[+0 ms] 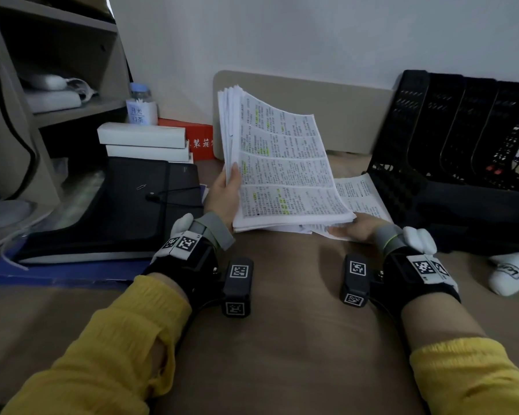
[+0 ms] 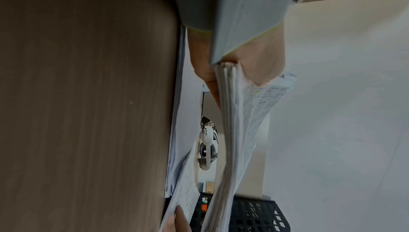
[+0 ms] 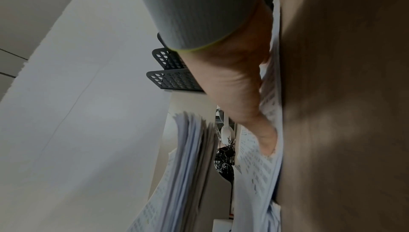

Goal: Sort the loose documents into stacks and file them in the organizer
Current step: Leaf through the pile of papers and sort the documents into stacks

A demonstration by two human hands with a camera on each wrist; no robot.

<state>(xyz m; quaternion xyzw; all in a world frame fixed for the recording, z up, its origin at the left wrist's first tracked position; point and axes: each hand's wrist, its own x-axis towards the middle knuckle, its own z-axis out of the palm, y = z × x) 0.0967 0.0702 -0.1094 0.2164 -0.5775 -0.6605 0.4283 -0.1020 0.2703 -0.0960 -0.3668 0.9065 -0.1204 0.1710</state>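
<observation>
Left hand [image 1: 224,190] clamped on the left edge of the stack [image 1: 282,163], thumb on the printed face and fingers behind, tilting it up off the desk [image 1: 282,339] with its long axis running near to far and the near edge low. Right hand [image 1: 352,230] down at the stack's near right corner, thumb lying on the loose sheets [image 1: 360,196] flat on the desk, rest of the fingers hidden, so cannot tell whether pinching or just pressing. Organizer [image 1: 462,139] off to the right and far, nearer the right hand, probably the way the stack goes.
</observation>
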